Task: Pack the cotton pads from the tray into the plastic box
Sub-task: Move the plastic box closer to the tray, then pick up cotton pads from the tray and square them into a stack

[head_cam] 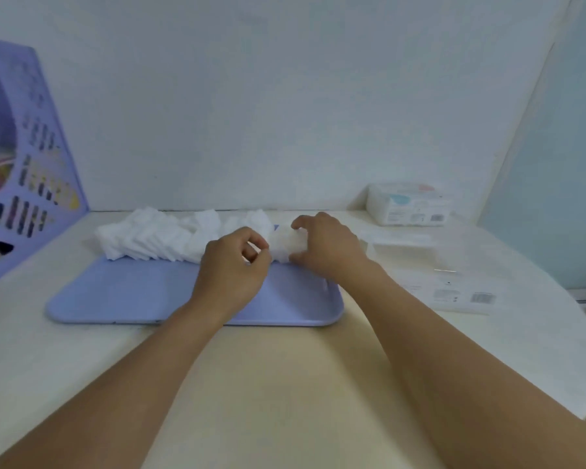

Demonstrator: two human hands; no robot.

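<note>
While two hands (268,255) gather pads (156,238), one tray (115,296) lies below.

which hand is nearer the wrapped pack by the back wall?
Right. The right hand is on the tray's right end, closer to the wrapped pack; the left hand sits further left, mid-tray.

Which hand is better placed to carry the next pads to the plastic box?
Probably the right hand. It already grips a stack of pads at the tray's right end, and the clear box lies just to its right. The left hand is farther away.
</note>
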